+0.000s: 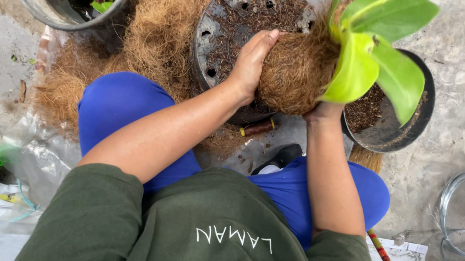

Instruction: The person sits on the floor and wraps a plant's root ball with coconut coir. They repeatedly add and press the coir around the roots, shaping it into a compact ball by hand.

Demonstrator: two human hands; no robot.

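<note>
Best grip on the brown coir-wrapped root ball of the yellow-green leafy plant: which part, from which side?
Cup the brown fibrous root ball on its rounded flanks, from left and right, as the left hand and right hand do. The ball is firm and round; the yellow-green leaves above look fragile, so probably avoid them.

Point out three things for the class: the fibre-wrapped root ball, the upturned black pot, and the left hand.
fibre-wrapped root ball (294, 73): head view, on its brown fibre side.
upturned black pot (240, 15): head view, on its holed base.
left hand (251, 62): head view, on its back.
</note>
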